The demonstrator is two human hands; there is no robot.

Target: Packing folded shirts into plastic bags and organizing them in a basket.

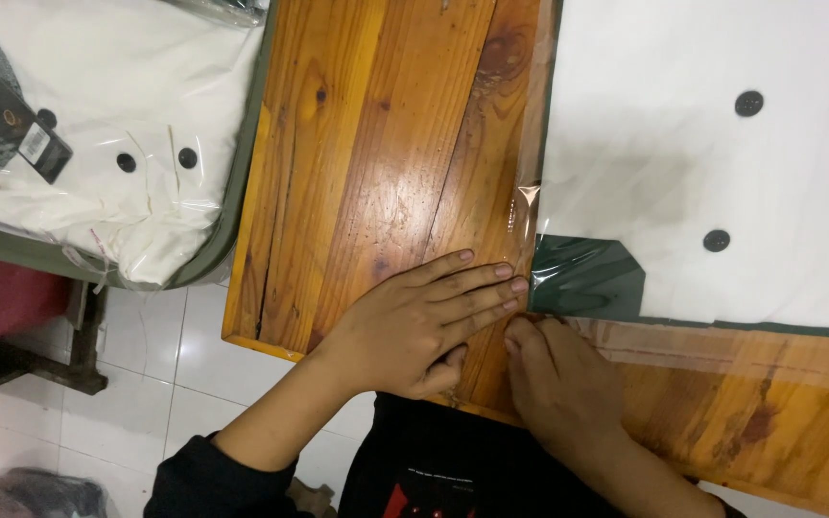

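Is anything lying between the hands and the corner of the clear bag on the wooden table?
Nothing visible. The left hand lies flat with fingertips at the clear bag corner, and the right hand is pinching its flap edge on the wooden table.

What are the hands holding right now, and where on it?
Both hands, left hand and right hand, press the clear bag at its lower-left corner; no gripping shows.

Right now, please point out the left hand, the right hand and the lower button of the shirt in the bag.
left hand (414,321), head view, back of the hand
right hand (558,379), head view, knuckles
lower button (717,240), head view, its centre
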